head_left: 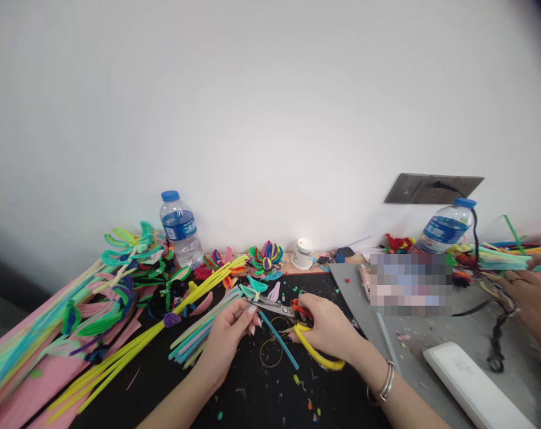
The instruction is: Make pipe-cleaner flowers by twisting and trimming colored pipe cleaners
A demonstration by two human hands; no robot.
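My right hand (326, 326) grips a pair of scissors (274, 307) with red and yellow handles, the blades pointing left toward my other hand. My left hand (235, 326) is closed in a pinch beside the blade tips; what sits between its fingertips is too small to make out. A blue pipe cleaner (280, 342) slants down between the hands. Under it, thin gold-coloured rings (271, 353) rest on the black mat (252, 399). Just left of my left hand lies a bundle of pastel pipe cleaners (187, 342).
Pipe-cleaner flowers (265, 260) and long yellow stems (199, 283) spread across the left and back. A water bottle (179, 229), a paper cup (301, 254) and another bottle (447, 226) stand near the wall. At right are a white case (471, 381) and another person's hand (527, 298). Scraps litter the mat.
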